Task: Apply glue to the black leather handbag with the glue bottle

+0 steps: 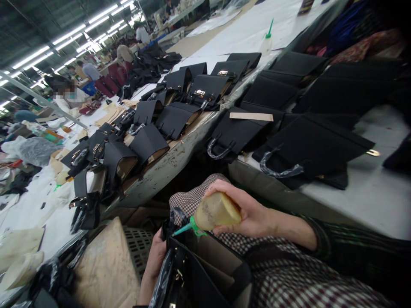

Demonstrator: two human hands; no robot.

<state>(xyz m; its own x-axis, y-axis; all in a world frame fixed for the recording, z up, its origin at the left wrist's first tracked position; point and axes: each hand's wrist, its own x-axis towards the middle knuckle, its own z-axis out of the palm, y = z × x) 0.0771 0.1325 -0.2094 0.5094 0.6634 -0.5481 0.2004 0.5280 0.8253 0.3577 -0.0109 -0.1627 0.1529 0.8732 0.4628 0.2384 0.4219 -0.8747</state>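
In my right hand point(247, 209) is a yellowish squeeze bottle point(215, 211), tilted so that its green nozzle point(183, 229) points down and left. The nozzle's tip is close to the upper edge of a black handbag point(205, 273), which stands open in my lap and shows a beige-grey lining. My left hand point(156, 252) grips the bag's edge at the left, near a plastic-wrapped handle. Most of its fingers are hidden behind the bag. Gold-coloured fittings show on the bag's front.
Black handbags point(150, 145) crowd the long white table point(180, 154) ahead. More black bags point(308, 149) lie on the right-hand table, one under a tan strip point(251, 116). Another green-tipped bottle point(266, 42) stands at the back. A worn wooden block point(105, 265) and plastic crate point(138, 248) are at left.
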